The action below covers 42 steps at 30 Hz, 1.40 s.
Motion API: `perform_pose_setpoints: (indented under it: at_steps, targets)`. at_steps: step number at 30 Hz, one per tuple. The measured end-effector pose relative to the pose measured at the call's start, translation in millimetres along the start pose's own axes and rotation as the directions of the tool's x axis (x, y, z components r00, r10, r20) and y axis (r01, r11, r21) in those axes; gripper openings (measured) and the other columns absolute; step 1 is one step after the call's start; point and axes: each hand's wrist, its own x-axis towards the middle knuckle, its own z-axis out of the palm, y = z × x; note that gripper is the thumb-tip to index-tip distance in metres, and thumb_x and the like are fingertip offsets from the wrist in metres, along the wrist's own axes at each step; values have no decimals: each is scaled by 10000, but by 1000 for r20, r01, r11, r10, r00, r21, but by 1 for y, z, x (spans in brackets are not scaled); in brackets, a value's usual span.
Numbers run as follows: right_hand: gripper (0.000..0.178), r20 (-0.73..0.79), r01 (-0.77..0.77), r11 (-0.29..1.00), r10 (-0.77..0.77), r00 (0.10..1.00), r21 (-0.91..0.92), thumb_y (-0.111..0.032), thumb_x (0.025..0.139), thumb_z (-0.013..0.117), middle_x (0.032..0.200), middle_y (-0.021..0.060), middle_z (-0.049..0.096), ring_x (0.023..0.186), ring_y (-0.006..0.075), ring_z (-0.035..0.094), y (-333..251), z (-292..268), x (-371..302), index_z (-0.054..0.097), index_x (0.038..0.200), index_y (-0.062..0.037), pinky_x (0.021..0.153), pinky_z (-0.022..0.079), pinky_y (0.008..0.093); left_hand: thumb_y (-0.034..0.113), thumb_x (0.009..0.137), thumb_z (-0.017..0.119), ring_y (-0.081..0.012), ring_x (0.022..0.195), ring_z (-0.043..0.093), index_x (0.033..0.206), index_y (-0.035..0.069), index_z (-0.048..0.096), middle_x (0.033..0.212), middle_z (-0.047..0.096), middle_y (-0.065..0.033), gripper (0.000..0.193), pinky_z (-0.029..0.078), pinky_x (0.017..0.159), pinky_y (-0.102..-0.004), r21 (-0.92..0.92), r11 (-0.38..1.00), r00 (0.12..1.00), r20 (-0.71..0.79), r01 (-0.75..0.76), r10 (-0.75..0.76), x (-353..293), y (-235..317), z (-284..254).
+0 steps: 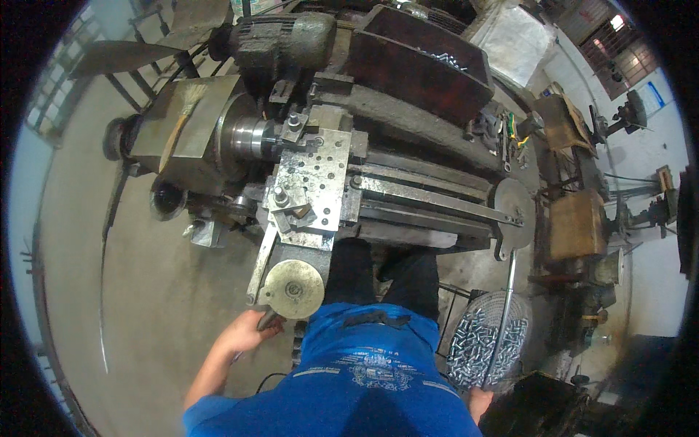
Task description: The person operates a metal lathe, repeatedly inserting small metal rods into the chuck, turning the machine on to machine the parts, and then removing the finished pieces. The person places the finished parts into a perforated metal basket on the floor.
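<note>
In front of me stands a lathe with a drilled cross-slide plate (pixel 314 171). My left hand (pixel 247 333) is wrapped round the crank handle (pixel 269 319) of a round handwheel (pixel 294 289) at the near left end of the slide. At the lower right, my right hand (pixel 479 403) closes on the lower end of a long metal lever (pixel 504 320), which runs up to a round disc (pixel 514 213). The spindle collet (pixel 251 138) faces a tool clamp (pixel 293 125) on the plate. A second clamp (pixel 285 202) sits nearer to me.
A mesh basket (pixel 504 300) of short metal pieces (pixel 477 349) lies beneath the lever. Behind the lathe bed are a dark metal tray (pixel 422 65) and several hand tools (pixel 513 138). A brush (pixel 182 120) rests on the headstock (pixel 193 138), with a motor (pixel 284 40) beyond.
</note>
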Motion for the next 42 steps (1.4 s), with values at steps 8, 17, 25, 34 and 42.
perform_pose_setpoints:
  at_steps: [8,17,25,34,42]
  targets:
    - [392,23,-84,996,84,996,-15,-317,593,623,840,254,581,823,427,567,24,21,6,585,746,41,702,453,477,143,789,618,-209,870,627,1017,69,623,908,668,-93,240,469,767,-328,-4,998,998,5,55,-55,-5,9,0]
    - [400,-50,-305,952,306,951,29,-300,578,642,860,230,612,841,432,576,-2,6,-16,607,823,14,744,463,473,109,777,603,-184,863,620,1000,39,621,907,666,-93,234,470,774,-309,-104,994,1000,-11,20,-22,-6,-7,9]
    - [322,105,-303,934,287,952,188,-276,619,640,780,214,626,758,400,596,-73,-33,-46,611,780,1,697,471,458,-32,763,566,-161,833,615,972,-27,575,855,643,-85,209,471,717,-284,-122,993,999,32,7,-3,-4,-4,5]
    - [674,-314,163,954,-79,946,250,-231,588,622,907,216,604,772,392,585,-125,-24,34,489,1211,-8,682,469,445,7,783,570,-154,778,608,926,-24,592,806,638,-59,148,469,680,-279,-240,971,1000,-11,-23,21,13,5,13]
    - [661,-106,110,991,-102,989,73,-325,617,625,816,188,639,746,353,618,-129,-60,204,502,1198,-35,676,480,446,126,763,629,-164,690,589,883,1,623,752,640,-102,174,461,643,-323,171,969,960,-245,177,-132,9,12,20]
